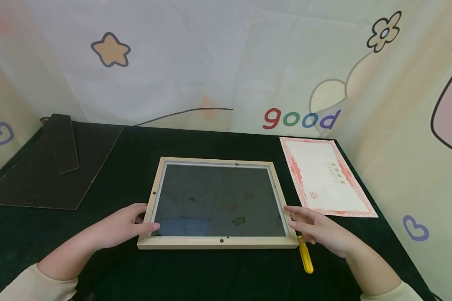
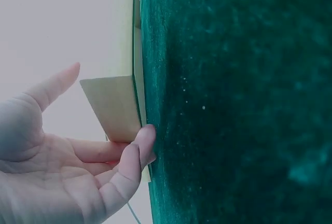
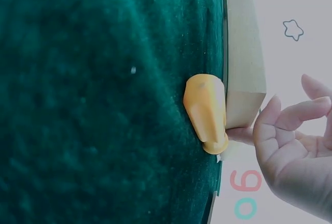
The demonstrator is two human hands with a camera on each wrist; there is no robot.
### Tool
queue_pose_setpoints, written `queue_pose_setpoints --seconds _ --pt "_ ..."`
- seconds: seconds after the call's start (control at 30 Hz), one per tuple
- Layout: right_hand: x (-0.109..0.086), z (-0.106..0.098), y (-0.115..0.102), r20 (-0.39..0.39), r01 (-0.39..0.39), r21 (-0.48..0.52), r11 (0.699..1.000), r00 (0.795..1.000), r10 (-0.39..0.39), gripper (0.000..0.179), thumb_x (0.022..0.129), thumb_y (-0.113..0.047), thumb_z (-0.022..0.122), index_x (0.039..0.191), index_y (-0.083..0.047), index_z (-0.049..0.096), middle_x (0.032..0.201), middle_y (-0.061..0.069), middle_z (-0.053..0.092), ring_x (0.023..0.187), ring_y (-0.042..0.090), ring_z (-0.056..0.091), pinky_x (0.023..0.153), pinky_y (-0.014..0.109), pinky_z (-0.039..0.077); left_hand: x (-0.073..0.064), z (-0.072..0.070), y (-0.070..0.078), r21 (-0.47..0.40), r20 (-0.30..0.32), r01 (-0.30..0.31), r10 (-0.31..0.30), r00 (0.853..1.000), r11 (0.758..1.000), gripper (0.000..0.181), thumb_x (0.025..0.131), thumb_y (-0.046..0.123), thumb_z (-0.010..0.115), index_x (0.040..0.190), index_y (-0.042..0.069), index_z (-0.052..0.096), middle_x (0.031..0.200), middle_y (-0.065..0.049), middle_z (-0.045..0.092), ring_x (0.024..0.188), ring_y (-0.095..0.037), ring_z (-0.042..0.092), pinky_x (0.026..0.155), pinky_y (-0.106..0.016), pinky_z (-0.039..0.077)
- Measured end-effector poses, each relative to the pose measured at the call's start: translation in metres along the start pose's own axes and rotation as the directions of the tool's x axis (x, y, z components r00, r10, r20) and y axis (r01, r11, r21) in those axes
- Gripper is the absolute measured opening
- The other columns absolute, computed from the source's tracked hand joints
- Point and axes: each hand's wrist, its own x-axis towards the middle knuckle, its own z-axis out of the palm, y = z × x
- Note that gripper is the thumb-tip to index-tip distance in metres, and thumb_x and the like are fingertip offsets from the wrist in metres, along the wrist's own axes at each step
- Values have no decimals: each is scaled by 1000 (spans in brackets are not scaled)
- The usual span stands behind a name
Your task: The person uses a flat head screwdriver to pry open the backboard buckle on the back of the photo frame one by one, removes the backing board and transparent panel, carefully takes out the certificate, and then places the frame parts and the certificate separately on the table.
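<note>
A pale wooden picture frame (image 1: 218, 243) lies on the dark green cloth, its glossy pane (image 1: 218, 200) reflecting the star from the backdrop. Small dark holes dot its rails. At its lower left, my left hand (image 1: 122, 225) holds the side rail, thumb over the top and fingers at the outer edge. In the left wrist view, curled fingers (image 2: 140, 146) meet the frame's corner close to the cloth. My right hand (image 1: 318, 228) touches the right rail with loosely extended fingers. Beneath that hand, a yellow tool handle (image 1: 306, 257) lies beside the frame's corner.
A black backing board (image 1: 19, 179) with a hinged stand leg (image 1: 62, 144) lies at the left. To the right is a red-bordered certificate (image 1: 324, 175). A printed fabric backdrop (image 1: 196, 54) rises behind the cloth-covered table (image 1: 196, 276).
</note>
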Motion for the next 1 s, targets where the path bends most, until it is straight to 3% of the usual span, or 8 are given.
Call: queue_pose_setpoints --seconds 0.2,0.4,0.67,0.83,1.0 --pt "2 1 -1 2 -4 20 1000 1000 4 64 95 -29 53 145 1 25 138 25 37 54 16 39 75 34 49 -2 -1 0 -8 0 39 -39 999 999 72 86 37 66 134 -9 37 124 -22 47 94 -23 59 79 -43 50" --pt "-1 1 -2 -13 -7 13 1000 1000 7 64 95 -29 53 145 0 26 139 26 37 52 18 38 70 32 49 -2 0 0 -18 -14 40 -40 999 999 72 85 35 68 133 -10 38 121 -21 48 90 -21 60 76 -41 50" --pt "-4 1 -2 21 6 15 1000 1000 -6 64 95 -29 52 145 2 25 137 25 40 50 15 38 58 21 44 -4 -1 -4 -30 -37 76 -77 996 997 69 84 34 69 127 -11 40 103 -12 56 82 -19 59 71 -37 49" --pt "-5 1 0 70 45 14 999 996 -46 61 97 -26 50 144 4 25 130 25 45 50 14 40 55 18 40 -1 0 -11 -156 -19 70 -74 997 985 69 87 32 66 129 -10 30 110 -17 54 89 -23 58 76 -39 51" --pt "-6 1 1 91 51 3 999 995 -51 60 97 -25 49 143 5 26 123 23 50 49 17 40 54 19 40 0 3 -17 -317 40 124 -118 992 940 81 91 31 61 140 -7 10 111 -18 55 94 -24 60 84 -44 50"
